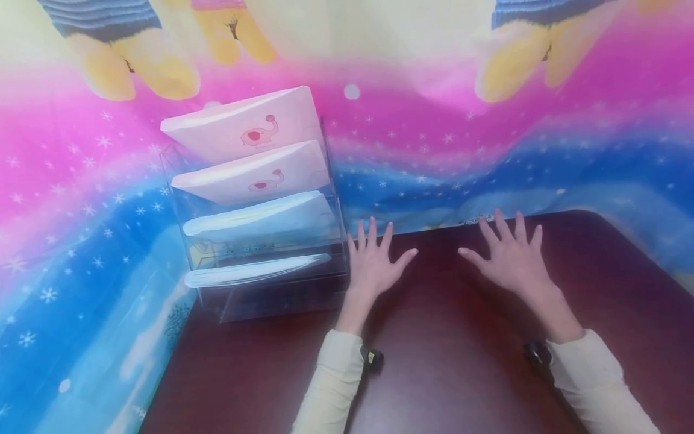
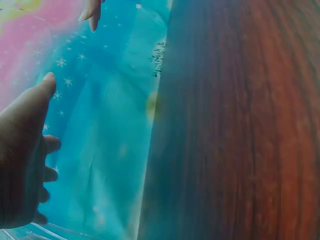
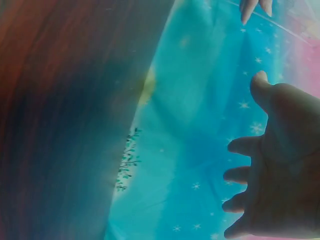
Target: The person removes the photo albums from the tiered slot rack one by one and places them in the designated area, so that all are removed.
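Observation:
Both hands are spread above the dark red-brown table [image 1: 434,361], palms down, with nothing held. My left hand [image 1: 373,265] is beside the right side of a clear acrylic tiered rack [image 1: 271,301], its fingers pointing toward the back. To the right, my right hand [image 1: 514,260] has its fingers fanned out and its thumb toward the left hand. On the rack's tiers stand flat packs: two pink ones [image 1: 217,129] with a red elephant drawing, a pale blue one [image 1: 260,220], and a thin white-edged stack [image 1: 255,271] on the lowest tier.
A patterned cloth [image 1: 412,138] in pink and blue with snowflakes hangs behind the table and along its left side. Dark wrist devices [image 1: 372,358] sit at the cuffs of both pale sleeves [image 1: 331,380]. The table's back edge runs just behind the fingertips.

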`<state>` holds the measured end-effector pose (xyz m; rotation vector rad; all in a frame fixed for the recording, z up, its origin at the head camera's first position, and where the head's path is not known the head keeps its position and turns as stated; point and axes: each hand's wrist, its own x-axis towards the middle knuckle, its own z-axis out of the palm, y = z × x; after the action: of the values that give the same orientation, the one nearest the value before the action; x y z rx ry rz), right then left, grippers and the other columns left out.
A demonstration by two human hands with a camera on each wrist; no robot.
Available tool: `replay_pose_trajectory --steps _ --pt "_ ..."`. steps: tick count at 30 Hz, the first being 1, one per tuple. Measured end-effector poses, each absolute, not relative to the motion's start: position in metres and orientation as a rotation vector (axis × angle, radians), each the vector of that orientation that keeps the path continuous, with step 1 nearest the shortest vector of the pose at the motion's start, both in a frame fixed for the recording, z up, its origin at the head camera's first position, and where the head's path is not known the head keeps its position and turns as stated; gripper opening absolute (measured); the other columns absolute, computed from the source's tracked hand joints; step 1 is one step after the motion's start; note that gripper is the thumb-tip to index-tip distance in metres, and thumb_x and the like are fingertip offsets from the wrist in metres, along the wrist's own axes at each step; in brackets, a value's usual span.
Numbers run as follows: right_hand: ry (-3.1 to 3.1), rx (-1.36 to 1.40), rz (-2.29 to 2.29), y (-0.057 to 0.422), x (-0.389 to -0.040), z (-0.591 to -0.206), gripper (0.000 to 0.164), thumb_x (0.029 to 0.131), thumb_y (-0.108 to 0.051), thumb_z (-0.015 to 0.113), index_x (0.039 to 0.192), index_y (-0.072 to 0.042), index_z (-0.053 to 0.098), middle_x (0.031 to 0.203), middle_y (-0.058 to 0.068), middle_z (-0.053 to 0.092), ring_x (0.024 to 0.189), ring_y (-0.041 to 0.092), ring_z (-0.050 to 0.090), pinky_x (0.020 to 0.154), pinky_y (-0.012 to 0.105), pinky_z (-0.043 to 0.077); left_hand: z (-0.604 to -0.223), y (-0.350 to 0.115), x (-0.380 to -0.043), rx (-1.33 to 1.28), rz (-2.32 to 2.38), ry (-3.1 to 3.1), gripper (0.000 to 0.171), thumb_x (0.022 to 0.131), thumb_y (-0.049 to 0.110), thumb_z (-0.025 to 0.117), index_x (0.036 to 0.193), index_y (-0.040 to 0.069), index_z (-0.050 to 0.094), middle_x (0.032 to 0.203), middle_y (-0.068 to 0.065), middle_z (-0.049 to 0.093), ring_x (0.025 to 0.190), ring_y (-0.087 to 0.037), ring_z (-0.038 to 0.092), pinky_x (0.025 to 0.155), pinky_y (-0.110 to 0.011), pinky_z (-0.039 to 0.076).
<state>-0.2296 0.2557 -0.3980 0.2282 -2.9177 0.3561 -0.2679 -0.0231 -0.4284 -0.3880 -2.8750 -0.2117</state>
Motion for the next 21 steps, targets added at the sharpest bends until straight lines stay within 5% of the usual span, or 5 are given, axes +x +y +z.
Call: replay_pose_trajectory --steps 21 --pt "-2.965 0.251 0.355 0.256 -0.228 -0.399 0.091 0.103 -0.068 0.042 0.161 0.001 0.028 0.165 0.034 0.016 0.147 0.064 -0.001 0.112 0.08 -0.005 -0.428 -0.026 -0.263 -0.39 -0.176 -2.917 0.089 0.097 0.082 0.028 0.166 0.026 0.027 0.173 -0.012 0.011 0.159 -0.038 -0.001 0.124 -0.062 -0.002"
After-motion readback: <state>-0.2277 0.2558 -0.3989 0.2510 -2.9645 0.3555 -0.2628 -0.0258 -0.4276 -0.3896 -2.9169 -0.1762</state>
